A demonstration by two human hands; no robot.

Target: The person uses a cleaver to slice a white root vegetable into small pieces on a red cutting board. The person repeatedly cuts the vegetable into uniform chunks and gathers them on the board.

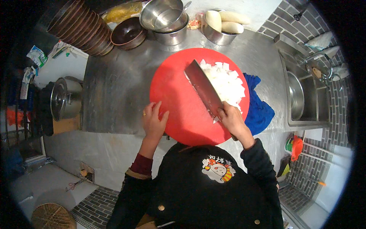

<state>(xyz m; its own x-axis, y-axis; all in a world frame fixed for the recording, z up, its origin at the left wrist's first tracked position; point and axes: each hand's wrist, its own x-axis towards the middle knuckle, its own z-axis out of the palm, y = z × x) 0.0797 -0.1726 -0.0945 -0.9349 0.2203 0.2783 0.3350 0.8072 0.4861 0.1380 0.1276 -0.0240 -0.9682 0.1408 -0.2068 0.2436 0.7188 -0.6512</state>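
A round red cutting board (180,86) lies on the steel worktop before me. My right hand (233,118) grips a broad-bladed cleaver (203,88), its blade slanting across the board. To the right of the blade sits a heap of white vegetable pieces (226,83). One small piece (216,119) lies by the cleaver's heel, and a few bits cling along the blade's left edge. My left hand (155,118), with a ring on one finger, rests at the board's left rim; its fingers are spread and hold nothing.
A blue cloth (258,107) lies by the board's right rim. Behind stand a steel pot (220,37) with peeled white radishes (233,27), stacked steel pots (171,37), a dark bowl (128,35) and stacked brown bowls (81,30). A sink (308,106) is at right, a lidded pot (67,98) at left.
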